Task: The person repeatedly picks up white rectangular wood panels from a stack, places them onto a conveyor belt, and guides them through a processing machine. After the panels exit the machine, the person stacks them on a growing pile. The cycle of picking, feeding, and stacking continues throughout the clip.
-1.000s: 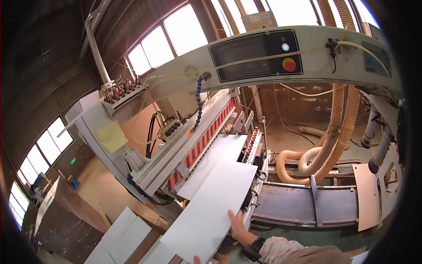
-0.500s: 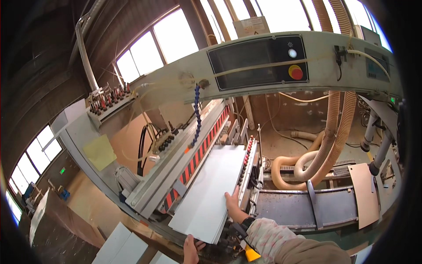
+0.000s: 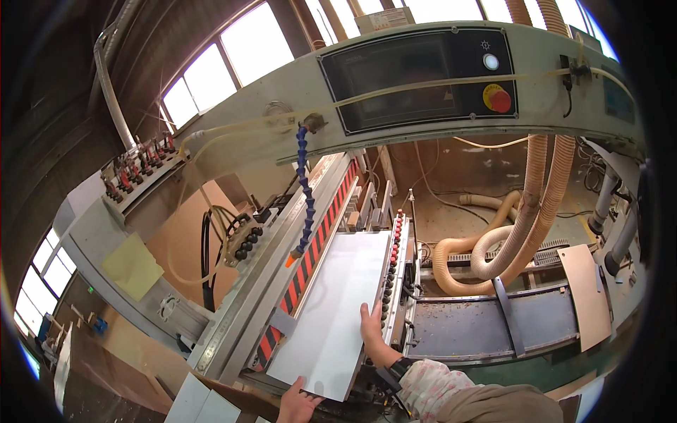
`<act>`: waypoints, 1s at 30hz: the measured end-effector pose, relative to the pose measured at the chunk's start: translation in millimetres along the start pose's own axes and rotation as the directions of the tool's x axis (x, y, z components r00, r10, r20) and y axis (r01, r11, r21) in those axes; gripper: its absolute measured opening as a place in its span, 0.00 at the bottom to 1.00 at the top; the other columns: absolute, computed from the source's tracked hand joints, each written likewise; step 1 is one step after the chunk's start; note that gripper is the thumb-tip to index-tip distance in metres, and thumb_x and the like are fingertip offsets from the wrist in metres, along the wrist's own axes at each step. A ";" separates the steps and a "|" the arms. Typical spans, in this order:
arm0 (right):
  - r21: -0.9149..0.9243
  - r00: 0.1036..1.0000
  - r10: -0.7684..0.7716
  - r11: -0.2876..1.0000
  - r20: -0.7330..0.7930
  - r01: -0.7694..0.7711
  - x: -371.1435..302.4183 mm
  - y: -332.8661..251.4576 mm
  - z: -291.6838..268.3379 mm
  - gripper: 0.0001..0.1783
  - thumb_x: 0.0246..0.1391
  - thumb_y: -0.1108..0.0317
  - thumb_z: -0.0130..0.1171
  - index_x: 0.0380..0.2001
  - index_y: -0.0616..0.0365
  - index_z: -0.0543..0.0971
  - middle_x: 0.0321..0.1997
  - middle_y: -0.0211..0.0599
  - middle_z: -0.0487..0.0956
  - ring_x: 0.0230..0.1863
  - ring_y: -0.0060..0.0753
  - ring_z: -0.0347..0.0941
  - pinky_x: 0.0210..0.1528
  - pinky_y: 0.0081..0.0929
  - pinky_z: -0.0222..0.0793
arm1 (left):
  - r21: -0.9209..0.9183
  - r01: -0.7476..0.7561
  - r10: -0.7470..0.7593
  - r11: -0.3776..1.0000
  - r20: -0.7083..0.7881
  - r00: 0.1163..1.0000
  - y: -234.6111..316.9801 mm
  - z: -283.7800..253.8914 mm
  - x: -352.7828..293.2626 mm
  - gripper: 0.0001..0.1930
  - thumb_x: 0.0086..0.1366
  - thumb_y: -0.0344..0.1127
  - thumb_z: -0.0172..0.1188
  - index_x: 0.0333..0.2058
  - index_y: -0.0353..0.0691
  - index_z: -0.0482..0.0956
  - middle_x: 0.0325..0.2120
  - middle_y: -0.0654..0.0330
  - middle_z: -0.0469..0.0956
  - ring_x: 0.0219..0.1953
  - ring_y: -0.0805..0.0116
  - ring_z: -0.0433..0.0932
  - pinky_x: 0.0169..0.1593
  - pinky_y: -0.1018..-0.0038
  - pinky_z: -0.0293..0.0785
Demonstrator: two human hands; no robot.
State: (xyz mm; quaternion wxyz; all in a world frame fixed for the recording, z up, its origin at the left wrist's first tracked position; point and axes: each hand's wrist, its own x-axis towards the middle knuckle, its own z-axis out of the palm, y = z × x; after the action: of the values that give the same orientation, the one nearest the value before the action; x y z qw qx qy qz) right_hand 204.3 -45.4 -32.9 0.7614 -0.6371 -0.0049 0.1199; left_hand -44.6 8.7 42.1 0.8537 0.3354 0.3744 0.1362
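Note:
A long white panel (image 3: 337, 292) lies on the machine's bed, one narrow end toward me. At its near end my left hand (image 3: 299, 405) grips the edge, thumb on the upper face; its other fingers are partly hidden. My right hand (image 3: 375, 337) holds the panel's right long edge near the front, thumb side up, with its lower fingers out of sight. Along that edge runs a row of red and black rollers (image 3: 392, 273). A rail with red and black stripes (image 3: 310, 266) borders the panel's left side.
Overhead spans a grey machine beam with a control panel (image 3: 419, 79) and red stop button (image 3: 500, 101). A blue jointed hose (image 3: 306, 190) hangs toward the rail. Ribbed ducts (image 3: 543, 197) drop at right beside a brown board (image 3: 584, 296). More white panels (image 3: 201, 403) lie at lower left.
The view has shifted, with the beam now higher. The panel's near end sits slightly lower in the picture, and more of my left hand shows on it. My right hand stays at the right edge.

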 end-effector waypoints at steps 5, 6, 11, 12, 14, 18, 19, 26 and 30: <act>-0.051 0.992 -0.110 0.992 0.057 0.113 37.5 -3.3 -5.6 0.44 0.54 0.46 0.46 0.60 0.69 0.42 0.65 0.54 0.42 0.67 0.46 0.34 0.65 0.34 0.34 | -0.008 0.082 -0.082 0.997 -0.012 0.997 11.8 23.8 34.9 0.28 0.63 0.44 0.45 0.57 0.38 0.50 0.56 0.45 0.51 0.58 0.48 0.53 0.57 0.45 0.50; -0.078 0.994 -0.099 0.992 0.052 0.103 39.2 -3.2 -5.8 0.44 0.54 0.46 0.46 0.60 0.69 0.42 0.65 0.54 0.42 0.67 0.46 0.35 0.65 0.34 0.34 | 0.002 0.114 -0.113 0.994 -0.023 0.993 18.4 27.3 39.9 0.28 0.63 0.45 0.45 0.57 0.39 0.50 0.56 0.45 0.51 0.58 0.47 0.53 0.56 0.44 0.50; -0.016 0.998 -0.039 0.999 0.046 0.040 40.9 -1.2 -4.0 0.44 0.53 0.45 0.46 0.60 0.67 0.43 0.65 0.52 0.44 0.66 0.45 0.37 0.65 0.34 0.35 | 0.042 0.178 -0.181 0.983 0.085 0.980 29.9 30.6 51.1 0.28 0.61 0.47 0.48 0.56 0.40 0.54 0.55 0.51 0.57 0.58 0.48 0.55 0.55 0.43 0.53; 0.031 0.998 -0.020 0.999 0.055 0.018 41.4 -3.7 -6.8 0.44 0.54 0.44 0.45 0.60 0.66 0.43 0.65 0.51 0.43 0.67 0.45 0.37 0.65 0.34 0.35 | 0.052 0.170 -0.173 0.984 0.070 0.982 27.8 31.8 50.9 0.28 0.60 0.46 0.50 0.55 0.40 0.55 0.54 0.51 0.58 0.57 0.48 0.56 0.55 0.43 0.54; 0.286 0.965 0.099 0.943 0.242 -0.169 15.7 -26.0 -4.8 0.42 0.56 0.43 0.39 0.62 0.57 0.37 0.65 0.47 0.46 0.64 0.40 0.44 0.62 0.33 0.45 | 0.009 0.112 -0.108 0.994 -0.189 0.976 20.6 23.7 39.5 0.29 0.60 0.46 0.49 0.55 0.36 0.54 0.53 0.50 0.59 0.58 0.48 0.55 0.56 0.44 0.51; 0.575 0.974 -0.053 0.814 0.221 -0.087 38.7 -3.3 -25.2 0.40 0.58 0.43 0.35 0.62 0.51 0.34 0.64 0.43 0.48 0.61 0.40 0.51 0.58 0.33 0.55 | 0.026 -0.064 0.067 0.998 -0.121 0.990 -7.4 30.9 29.5 0.23 0.61 0.42 0.49 0.50 0.34 0.59 0.48 0.51 0.63 0.53 0.52 0.62 0.54 0.48 0.57; 0.592 0.975 -0.018 0.797 0.222 -0.120 31.7 -5.6 -24.5 0.41 0.57 0.44 0.38 0.62 0.49 0.32 0.65 0.43 0.46 0.63 0.38 0.47 0.62 0.30 0.46 | 0.070 -0.113 0.123 0.991 -0.165 0.979 -12.1 36.5 18.1 0.22 0.61 0.41 0.49 0.49 0.34 0.60 0.47 0.51 0.64 0.51 0.53 0.63 0.53 0.49 0.59; 0.419 0.981 -0.183 0.897 0.066 0.139 69.9 39.9 1.9 0.36 0.59 0.44 0.34 0.62 0.54 0.44 0.61 0.44 0.55 0.58 0.38 0.55 0.59 0.29 0.52 | 0.024 -0.326 0.324 0.945 -0.204 0.924 -26.1 36.5 16.1 0.15 0.62 0.37 0.49 0.45 0.36 0.69 0.39 0.61 0.70 0.44 0.70 0.67 0.48 0.71 0.65; 0.365 0.967 -0.166 0.927 0.191 0.087 55.5 56.8 -0.7 0.33 0.60 0.49 0.32 0.61 0.59 0.46 0.62 0.45 0.52 0.61 0.38 0.49 0.62 0.29 0.45 | 0.006 -0.343 0.338 0.939 -0.192 0.922 -33.0 12.4 17.1 0.06 0.60 0.38 0.51 0.33 0.44 0.72 0.27 0.71 0.69 0.29 0.81 0.65 0.29 0.81 0.60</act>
State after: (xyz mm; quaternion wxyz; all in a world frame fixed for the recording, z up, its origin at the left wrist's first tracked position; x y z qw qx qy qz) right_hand 248.3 -26.5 -96.2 0.8645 -0.4710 -0.1084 0.1383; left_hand -24.5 -13.2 16.7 0.7820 0.3689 0.3882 0.3188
